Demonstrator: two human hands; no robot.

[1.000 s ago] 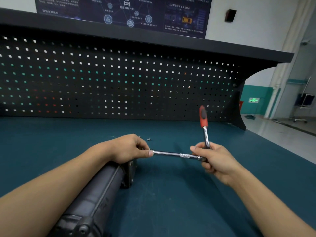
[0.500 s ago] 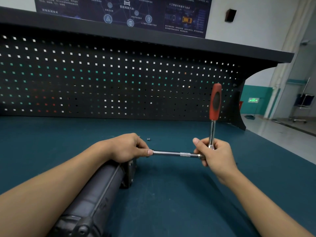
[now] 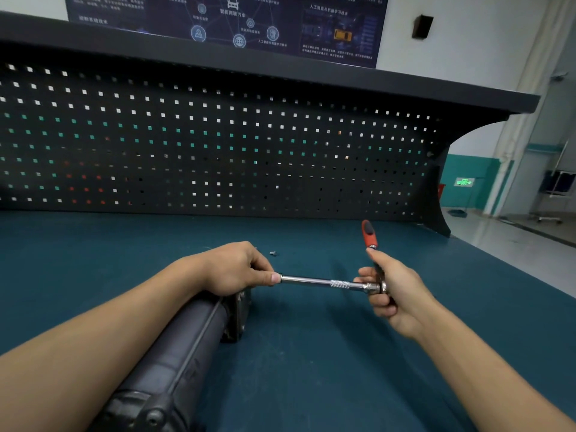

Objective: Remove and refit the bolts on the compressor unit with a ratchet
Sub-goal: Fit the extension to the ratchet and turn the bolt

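A left hand point(image 3: 230, 269) pinches the extension bar point(image 3: 318, 281) at the compressor unit point(image 3: 187, 347) while the right hand point(image 3: 392, 291) grips the ratchet point(image 3: 369, 233) — a tilted swing could slip the hidden socket, rounding the bolt.

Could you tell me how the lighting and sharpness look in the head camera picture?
Head view: dim, bluish light; the pegboard is dark, with light showing through its holes. Wide-angle distortion bows the shelf edge. The extension bar shows glare; the ratchet's red handle looks slightly soft.
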